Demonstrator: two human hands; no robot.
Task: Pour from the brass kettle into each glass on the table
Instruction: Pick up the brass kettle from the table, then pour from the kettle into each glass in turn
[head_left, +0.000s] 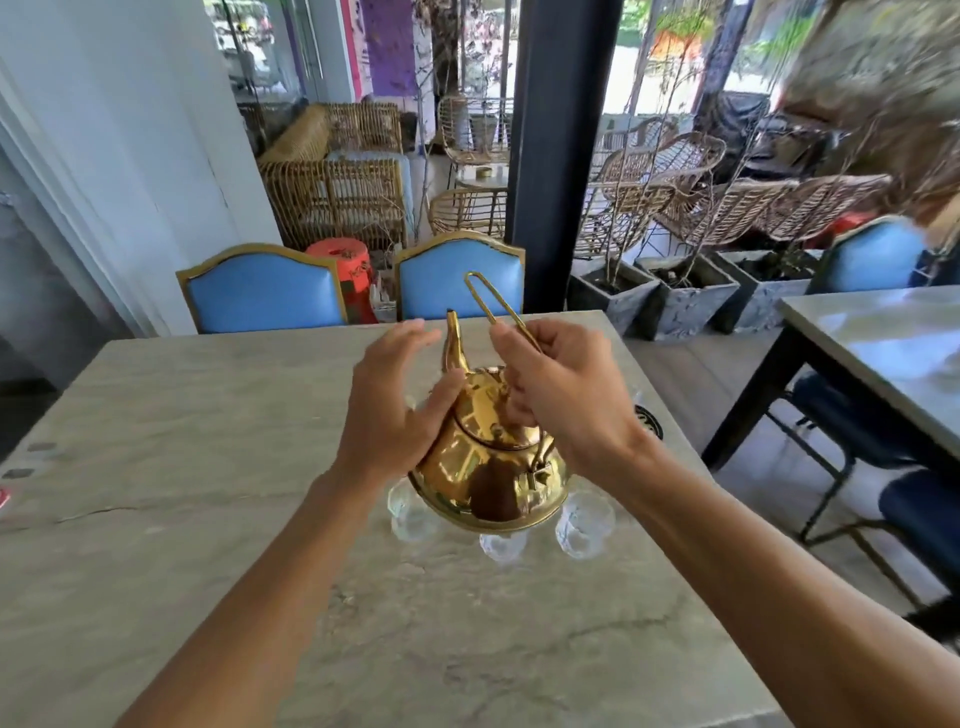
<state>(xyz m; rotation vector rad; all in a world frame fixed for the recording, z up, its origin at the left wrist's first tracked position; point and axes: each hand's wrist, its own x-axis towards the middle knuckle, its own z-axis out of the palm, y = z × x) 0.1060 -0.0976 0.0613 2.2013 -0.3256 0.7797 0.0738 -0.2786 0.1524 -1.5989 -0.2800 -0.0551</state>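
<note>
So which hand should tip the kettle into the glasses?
Right. The right hand grips the brass kettle by its handle; the left hand only rests straight fingers against the kettle's side.

A shiny brass kettle (488, 467) with a round body, a domed lid and a thin curved spout is over the table (208, 415), about midway between the near and far edges and closer to the right edge. It is tilted, its spout pointing toward the far edge and its tall wire handle leaning the same way. The right hand (561, 395) pinches the handle; the left hand (395, 400) lies with straight fingers against the body. Three clear glasses (584, 525) stand close together in a curved row, partly hidden beneath the kettle's near side.
</note>
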